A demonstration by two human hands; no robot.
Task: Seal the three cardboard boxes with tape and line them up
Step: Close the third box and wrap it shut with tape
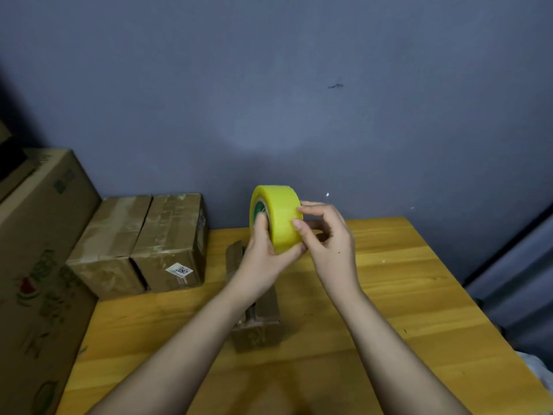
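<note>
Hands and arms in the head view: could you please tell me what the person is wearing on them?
Nothing that shows. The left hand and right hand are bare, with no gloves, rings or watch visible. Both forearms are uncovered right down to the picture's lower edge; no sleeve shows.

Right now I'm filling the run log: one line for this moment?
stage: finding tape end | left hand: holds tape roll | right hand: picks at roll | small box: under hands, unsealed | two boxes: taped, side by side
</note>
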